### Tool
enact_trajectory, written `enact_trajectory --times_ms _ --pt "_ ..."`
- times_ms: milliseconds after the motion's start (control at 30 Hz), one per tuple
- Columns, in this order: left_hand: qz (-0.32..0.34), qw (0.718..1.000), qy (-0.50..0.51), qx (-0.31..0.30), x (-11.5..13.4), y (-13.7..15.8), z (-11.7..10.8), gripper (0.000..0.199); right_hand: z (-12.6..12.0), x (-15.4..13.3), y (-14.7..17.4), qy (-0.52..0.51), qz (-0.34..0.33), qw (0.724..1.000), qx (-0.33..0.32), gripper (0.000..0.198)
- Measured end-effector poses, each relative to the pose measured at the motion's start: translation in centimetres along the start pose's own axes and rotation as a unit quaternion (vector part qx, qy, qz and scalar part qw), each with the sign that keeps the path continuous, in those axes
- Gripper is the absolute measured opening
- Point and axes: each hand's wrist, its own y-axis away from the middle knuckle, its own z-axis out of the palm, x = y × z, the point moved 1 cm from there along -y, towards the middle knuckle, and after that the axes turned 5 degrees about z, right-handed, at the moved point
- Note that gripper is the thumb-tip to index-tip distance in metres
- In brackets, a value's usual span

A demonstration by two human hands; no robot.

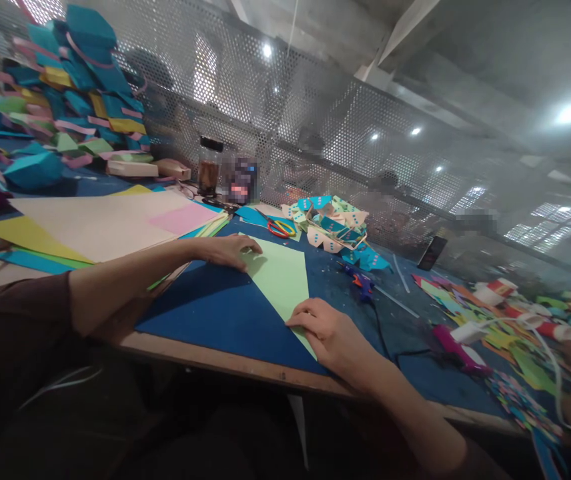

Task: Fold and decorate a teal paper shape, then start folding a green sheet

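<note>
A light green sheet of paper [285,270] lies on the blue tabletop in front of me, its long edge running diagonally toward the table's front. My left hand [228,252] rests at the sheet's far left end, fingers loosely bent and apart, the tips at the paper's edge. Near the sheet's front corner, my right hand [324,330] has thumb and fingers closed on the edge. Beyond the sheet lie scissors [281,229] with red and yellow handles. To the right is a purple glue gun [360,283] with a dark cord.
Stacked coloured paper [115,220] lies left, before a pile of blue, pink and yellow paper pieces [90,87]. Dotted paper shapes [338,230] are heaped at the back near a jar [209,167]. A magenta power strip [460,350] and a phone [433,253] are right.
</note>
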Motion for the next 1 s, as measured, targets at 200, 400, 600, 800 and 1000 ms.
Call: enact_trajectory --times_ms 200,400,600,800,1000 --pt "-0.006 1.000 0.003 0.001 -0.1 0.3 -0.3 0.066 -0.6 -0.5 1.6 -0.012 0.016 1.000 0.002 0.034" --pt "0.005 1.000 -0.004 0.010 -0.9 0.2 -0.5 0.063 -0.5 -0.3 3.1 -0.031 0.017 0.999 0.020 0.035" --pt "-0.009 0.998 0.059 0.010 -1.7 0.0 -0.6 0.079 -0.7 -0.7 4.2 -0.042 0.024 0.999 0.024 0.035" --pt "-0.012 0.996 0.084 0.011 -2.1 0.1 -0.8 0.081 -0.9 -0.9 5.0 -0.044 0.029 0.998 0.030 0.036" --pt "0.008 0.995 0.095 0.029 -3.1 0.2 -0.9 0.077 -1.0 -0.9 5.6 -0.045 0.028 0.998 0.030 0.037"
